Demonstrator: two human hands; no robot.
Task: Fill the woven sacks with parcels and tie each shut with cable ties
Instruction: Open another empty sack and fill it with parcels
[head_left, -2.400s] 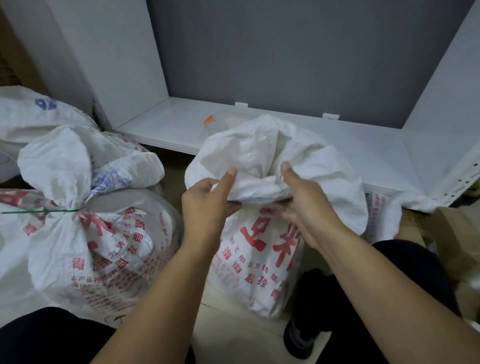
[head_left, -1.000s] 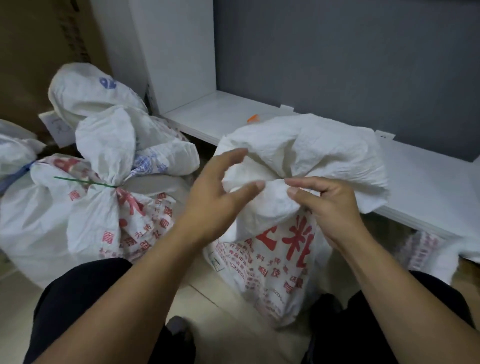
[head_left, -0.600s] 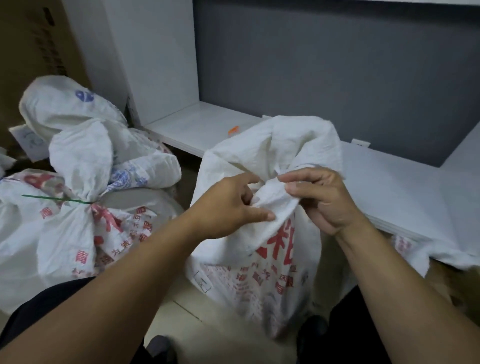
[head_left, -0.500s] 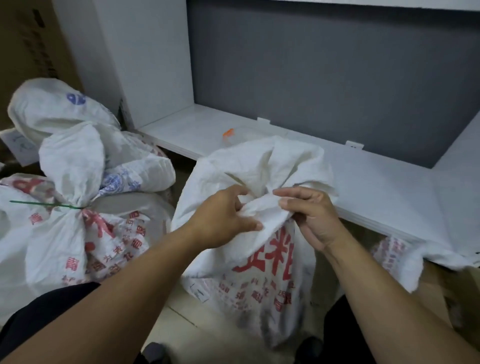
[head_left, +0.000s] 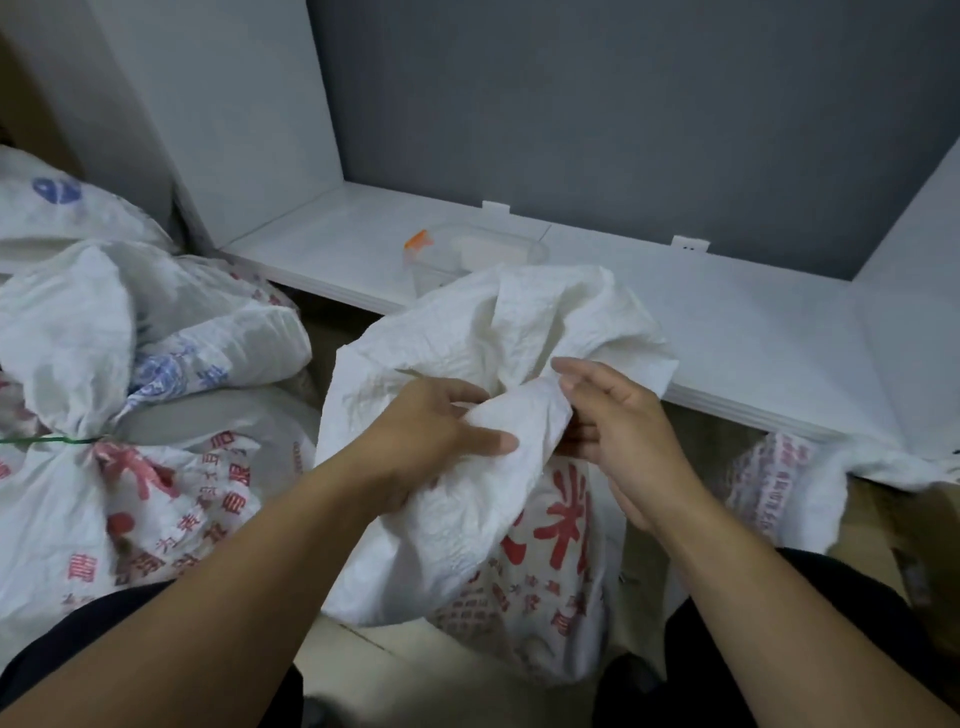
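Crouched low, a person is gathering the loose neck of a white woven sack (head_left: 467, 525) printed with red characters, which is standing on the pale floor between the knees. The left hand (head_left: 426, 441) is gripping a bunched fold of the fabric, thumb stretched along the front of it and fingers curled in behind. Facing it, the right hand (head_left: 618, 431) is pinching the same fold from the other side, its fingers bent over the crumpled top edge. The two hands are nearly meeting across the gathered cloth, and above them the mouth of the sack is billowing open in loose creases.

Well to the left of the left hand, a second sack (head_left: 130, 499) with matching red print is lying already closed, a green cable tie (head_left: 47, 440) cinching its neck, the tie's tail pointing off toward the frame edge. Behind it, another white sack with blue print (head_left: 57, 208) is resting against a white panel (head_left: 208, 114).

Beyond the hands, a white shelf (head_left: 753, 332) is running along a grey wall (head_left: 623, 114), and a clear plastic tub (head_left: 478, 254) with an orange tab is sitting on it just behind the sack's open top. To the right of the right hand, more printed sack cloth (head_left: 779, 488) is draping down from the shelf's edge.
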